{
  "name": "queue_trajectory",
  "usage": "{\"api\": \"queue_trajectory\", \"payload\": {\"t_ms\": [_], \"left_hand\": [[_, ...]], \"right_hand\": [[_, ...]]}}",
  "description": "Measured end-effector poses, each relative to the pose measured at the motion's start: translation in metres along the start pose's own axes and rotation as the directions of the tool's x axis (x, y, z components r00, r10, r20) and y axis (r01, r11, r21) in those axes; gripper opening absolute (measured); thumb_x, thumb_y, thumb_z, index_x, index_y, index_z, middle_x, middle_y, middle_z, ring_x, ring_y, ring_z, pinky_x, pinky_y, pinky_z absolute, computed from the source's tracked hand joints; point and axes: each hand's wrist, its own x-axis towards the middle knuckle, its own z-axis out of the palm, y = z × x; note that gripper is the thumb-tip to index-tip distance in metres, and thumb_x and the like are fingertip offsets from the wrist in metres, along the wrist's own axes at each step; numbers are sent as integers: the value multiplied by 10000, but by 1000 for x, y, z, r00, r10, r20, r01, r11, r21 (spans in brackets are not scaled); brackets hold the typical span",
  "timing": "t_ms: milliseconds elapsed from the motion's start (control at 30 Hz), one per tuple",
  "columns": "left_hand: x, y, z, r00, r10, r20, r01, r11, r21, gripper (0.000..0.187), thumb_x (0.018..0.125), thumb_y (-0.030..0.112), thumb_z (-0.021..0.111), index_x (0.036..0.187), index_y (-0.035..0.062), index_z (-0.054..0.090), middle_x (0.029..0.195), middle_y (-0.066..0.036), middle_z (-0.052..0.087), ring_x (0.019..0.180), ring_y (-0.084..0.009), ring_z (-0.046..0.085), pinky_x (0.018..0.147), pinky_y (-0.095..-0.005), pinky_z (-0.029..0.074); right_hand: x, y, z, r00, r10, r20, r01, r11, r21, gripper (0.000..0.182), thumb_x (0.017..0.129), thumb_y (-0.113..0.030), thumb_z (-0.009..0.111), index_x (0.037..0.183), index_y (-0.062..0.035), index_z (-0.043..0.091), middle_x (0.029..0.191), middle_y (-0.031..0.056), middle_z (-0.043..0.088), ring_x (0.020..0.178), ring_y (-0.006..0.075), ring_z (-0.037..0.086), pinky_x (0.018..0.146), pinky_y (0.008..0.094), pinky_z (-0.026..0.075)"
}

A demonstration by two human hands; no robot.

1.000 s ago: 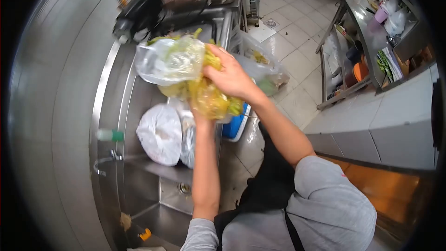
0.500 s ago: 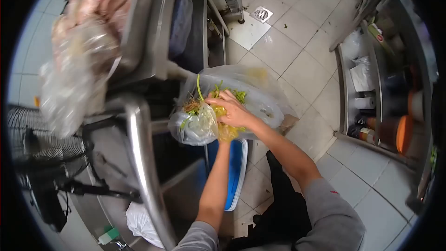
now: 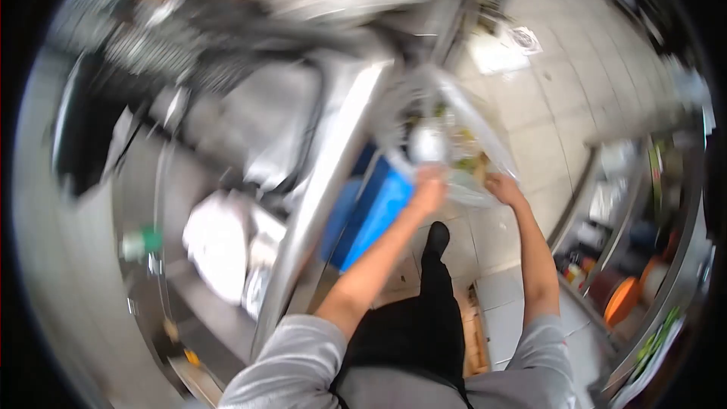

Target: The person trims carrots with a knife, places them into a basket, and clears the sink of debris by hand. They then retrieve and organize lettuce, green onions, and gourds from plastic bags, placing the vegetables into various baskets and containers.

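Looks down on a tiled kitchen floor (image 3: 564, 106), between a steel sink counter (image 3: 324, 185) and low shelving (image 3: 572, 198). Blurs heavily toward upper left. Includes a large clear bag (image 3: 475, 115) off the counter's edge, spread between both hands, near a blue container (image 3: 375, 213). Shows also a white bag (image 3: 216, 246) in the sink. Contains yellow-green leaves (image 3: 463, 138) inside the large clear bag, just beside a pale bundle (image 3: 429, 142). Meets that bundle with the left hand (image 3: 430, 188); impossible to tell through blur whether gripped or merely touched. Seems to pinch the bag's near edge with the right hand (image 3: 502, 188), fingers narrow. Reads as handling the bag at its mouth. Calls, for any next move, for steady hold on slack film.
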Motion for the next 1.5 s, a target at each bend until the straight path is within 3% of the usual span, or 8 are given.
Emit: {"api": "queue_trajectory", "payload": {"t_ms": [200, 433, 533, 733, 867, 1067, 1400, 1500], "left_hand": [[-185, 123, -171, 954, -19, -300, -100, 921, -377, 385, 790, 105, 565, 1166, 36, 520, 1228, -226, 452, 1166, -377, 396, 1004, -444, 295], [-510, 60, -343, 822, -79, -564, -263, 826, -499, 328, 858, 114, 522, 1174, 25, 514, 1142, -119, 559, 1008, -236, 554, 881, -321, 418], [-653, 10, -367, 656, -586, -476, 79, 681, -728, 293, 868, 131, 521, 1139, 20, 541, 1101, -71, 592, 1000, -143, 540, 859, -282, 423], [-851, -183, -285, 228, -861, -455, 433, 508, -745, 313, 838, 221, 534, 1079, 25, 575, 1004, -145, 620, 907, -240, 601, 787, -321, 460], [-907, -287, -198, 215, -960, -181, 689, 280, -668, 282, 785, 238, 550, 921, 2, 621, 889, -177, 630, 823, -286, 611, 734, -351, 468], [-920, -330, -156, 49, -993, 107, 682, -45, -730, 268, 773, 221, 547, 917, 8, 621, 904, -195, 618, 843, -294, 608, 741, -373, 466], [-870, -433, -123, -176, -927, -332, 516, 200, -833, 204, 765, 119, 583, 938, 10, 577, 840, -169, 576, 880, -345, 549, 789, -393, 435], [-828, -431, -102, -173, -840, -514, 570, 340, -748, 205, 734, 86, 599, 926, 22, 568, 895, -162, 565, 894, -341, 536, 799, -387, 429]], "right_hand": [[-111, -198, -40, 990, 96, -107, -42, 905, 423, 327, 885, -234, 495, 1133, -30, 557, 1097, 80, 583, 967, 165, 549, 775, 276, 436], [-246, -472, 0, 919, -281, -276, 381, 815, 437, 352, 908, -271, 473, 1160, -33, 533, 1110, 86, 573, 965, 165, 546, 761, 267, 437], [-300, -606, 61, 805, -589, -72, 561, 717, 413, 317, 906, -196, 470, 1154, -8, 528, 1095, 97, 579, 962, 167, 558, 765, 249, 437], [-341, -792, 280, 353, -690, 632, 635, 673, 381, 296, 873, -180, 527, 1114, -12, 555, 1014, 77, 607, 933, 136, 549, 754, 262, 459], [-280, -817, 478, 221, -507, 833, 806, 576, 136, 328, 817, -240, 571, 1067, -29, 588, 971, 153, 626, 864, 227, 616, 767, 316, 467], [-181, -775, 707, 501, -381, 777, 805, 535, -257, 311, 772, -218, 565, 1036, -58, 609, 1025, 194, 595, 948, 292, 585, 835, 364, 458], [-197, -750, 854, -24, -695, 718, 1000, -14, 19, 285, 791, -161, 538, 1065, -85, 528, 1012, 91, 501, 1000, 261, 473, 822, 363, 397], [-203, -650, 831, 212, -552, 806, 968, 232, -95, 261, 757, -118, 549, 1009, -53, 540, 1003, 97, 505, 962, 263, 479, 768, 388, 415]]}}
